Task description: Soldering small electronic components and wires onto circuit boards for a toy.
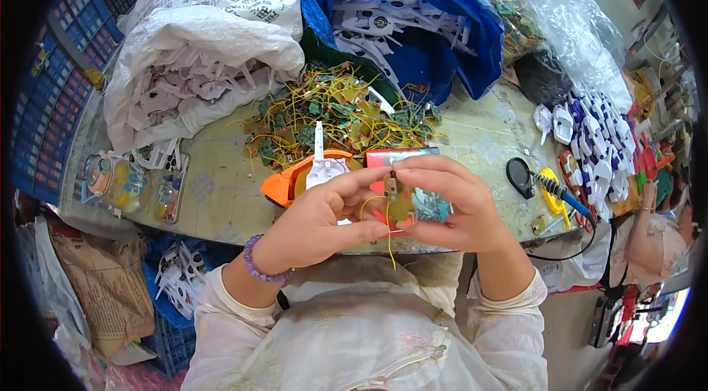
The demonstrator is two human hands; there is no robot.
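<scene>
A small circuit board [400, 203] with a thin yellow wire hangs in front of me, above the table's near edge. My right hand [461, 203] grips it by its edges between fingers and thumb. From the other side, the closed fingers of my left hand [324, 214] meet the board, the thumb tip at its lower edge. The yellow wire loops beside the left fingers and dangles below them. Just beyond the left hand, a white plastic part [324, 168] with an upright arm rests in an orange holder [278, 188]. A red-edged thing [380, 158] lies behind the board, partly hidden.
Behind my hands lies a heap of circuit boards with yellow wires [343, 118]. A white sack [214, 15] and a blue bag [487, 29], both holding white plastic parts, stand farther back. To the right are a soldering iron [568, 198] and white-and-purple parts [601, 140].
</scene>
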